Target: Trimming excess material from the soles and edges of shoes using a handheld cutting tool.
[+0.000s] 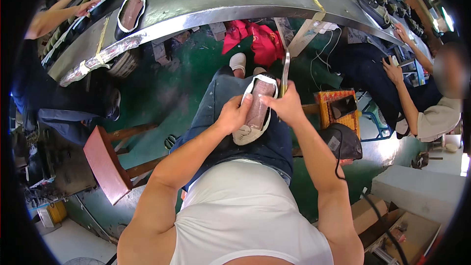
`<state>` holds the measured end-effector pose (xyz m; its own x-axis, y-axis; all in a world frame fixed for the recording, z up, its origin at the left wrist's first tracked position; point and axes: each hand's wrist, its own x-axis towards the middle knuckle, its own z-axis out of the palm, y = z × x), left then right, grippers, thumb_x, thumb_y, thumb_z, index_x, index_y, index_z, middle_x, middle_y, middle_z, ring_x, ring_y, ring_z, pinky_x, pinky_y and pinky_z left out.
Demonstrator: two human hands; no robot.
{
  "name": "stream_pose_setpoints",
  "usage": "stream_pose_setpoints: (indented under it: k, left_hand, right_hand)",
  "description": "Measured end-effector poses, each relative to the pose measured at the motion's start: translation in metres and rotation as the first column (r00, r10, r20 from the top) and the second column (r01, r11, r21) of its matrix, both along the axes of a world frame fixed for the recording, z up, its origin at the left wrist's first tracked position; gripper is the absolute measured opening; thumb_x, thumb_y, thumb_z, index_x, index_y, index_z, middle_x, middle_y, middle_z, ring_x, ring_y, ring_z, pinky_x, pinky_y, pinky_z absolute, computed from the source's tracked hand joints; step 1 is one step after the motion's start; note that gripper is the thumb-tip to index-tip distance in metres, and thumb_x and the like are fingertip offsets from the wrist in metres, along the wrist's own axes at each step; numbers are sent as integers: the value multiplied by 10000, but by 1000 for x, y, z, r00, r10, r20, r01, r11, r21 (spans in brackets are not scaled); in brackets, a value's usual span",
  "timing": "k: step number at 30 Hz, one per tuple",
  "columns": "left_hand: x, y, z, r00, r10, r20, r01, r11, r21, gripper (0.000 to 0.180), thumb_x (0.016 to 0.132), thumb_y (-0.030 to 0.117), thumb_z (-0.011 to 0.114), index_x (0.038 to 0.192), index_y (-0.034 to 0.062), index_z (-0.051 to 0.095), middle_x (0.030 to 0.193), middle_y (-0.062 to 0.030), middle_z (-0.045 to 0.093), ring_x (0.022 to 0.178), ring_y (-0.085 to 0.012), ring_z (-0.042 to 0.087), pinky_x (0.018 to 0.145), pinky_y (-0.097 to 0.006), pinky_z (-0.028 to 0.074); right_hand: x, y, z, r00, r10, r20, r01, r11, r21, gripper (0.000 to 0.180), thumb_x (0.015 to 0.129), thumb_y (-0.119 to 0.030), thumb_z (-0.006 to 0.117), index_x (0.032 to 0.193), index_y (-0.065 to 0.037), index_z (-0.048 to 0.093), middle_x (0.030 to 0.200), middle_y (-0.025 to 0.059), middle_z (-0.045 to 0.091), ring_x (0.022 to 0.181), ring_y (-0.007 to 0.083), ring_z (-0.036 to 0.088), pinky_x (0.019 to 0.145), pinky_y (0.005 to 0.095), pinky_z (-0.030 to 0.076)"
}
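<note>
A shoe upper on its last (259, 104) lies bottom up over my lap, toe pointing toward me. Its brown insole shows inside a pale, turned-in margin. My left hand (235, 114) grips its left side, with the thumb laid on the insole edge. On the other side, my right hand (287, 104) is closed round a slim silver metal tool (285, 71) that sticks up past the fingers; its exact kind is unclear. The right thumb reaches over to the shoe's edge. Most of the fingers under the shoe are hidden.
A long metal-edged bench (206, 0) curves ahead, bearing another lasted shoe (131, 12). Co-workers sit at left and right. Red cloth (260, 41) hangs below the bench. A brown stool (105, 164) stands left; a phone (342, 107) lies on a woven seat at right.
</note>
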<state>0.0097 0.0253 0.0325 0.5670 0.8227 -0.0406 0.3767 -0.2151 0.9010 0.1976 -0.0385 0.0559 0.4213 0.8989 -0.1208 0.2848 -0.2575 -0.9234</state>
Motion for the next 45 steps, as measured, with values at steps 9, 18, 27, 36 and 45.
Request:
stream_pose_setpoints:
  k: [9,18,27,36,45]
  left_hand:
    - [-5,43,-15,926,-333,-179,175,797,-578,300,829,168,568,1005,-53,668,862,-119,674,801,-221,668,692,-372,543]
    - [3,44,0,918,-325,-227,93,734,-673,629,878,522,646,1099,-67,644,1013,-135,665,885,-228,669,696,-371,576]
    - [-3,27,-5,913,-339,-229,147,795,-589,464,933,398,610,1134,-20,643,950,-95,675,861,-184,658,710,-347,552]
    - [-20,23,-19,942,-316,-110,195,785,-588,338,920,250,576,1129,-9,633,926,-76,659,831,-156,630,733,-306,518]
    - [-38,22,5,968,-194,160,230,425,-875,565,857,59,507,1419,40,453,1255,-107,587,1146,-167,559,983,-306,439]
  right_hand:
    - [-32,-38,-28,938,-134,-319,67,975,-213,553,762,-80,741,1200,92,451,1008,131,617,888,178,615,800,308,515]
    - [-29,-62,-42,928,-67,-365,-17,975,-223,552,773,-94,707,1227,80,445,1046,151,620,960,201,613,857,318,495]
    - [-17,-58,-11,995,90,-35,-96,923,-373,564,774,-187,722,1210,73,478,1074,200,648,1009,292,635,914,368,474]
    - [-3,-111,40,938,246,-245,-336,822,-460,311,922,-175,618,1162,17,573,878,109,660,779,184,624,747,312,500]
    - [-11,-114,65,715,631,300,-513,766,-388,483,871,-96,625,1316,36,491,1143,215,605,1014,351,611,924,393,486]
